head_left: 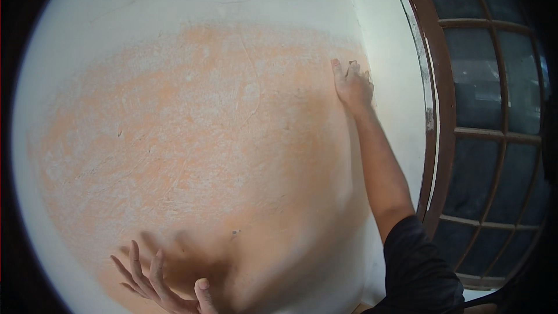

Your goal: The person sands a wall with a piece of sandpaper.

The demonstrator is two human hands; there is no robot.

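Wall (192, 0): white, filling most of the frame, with a wide orange patch (192, 134) rubbed pale and streaky across its middle.
Right hand (351, 84): upper right of centre, pressed against the wall at the patch's right edge, fingers curled around something small and dark; what it is cannot be told.
Left hand (160, 288): bottom of the frame, left of centre, fingers spread apart, holding nothing, near the wall.
Window (494, 134): right edge, dark panes in a brown frame.
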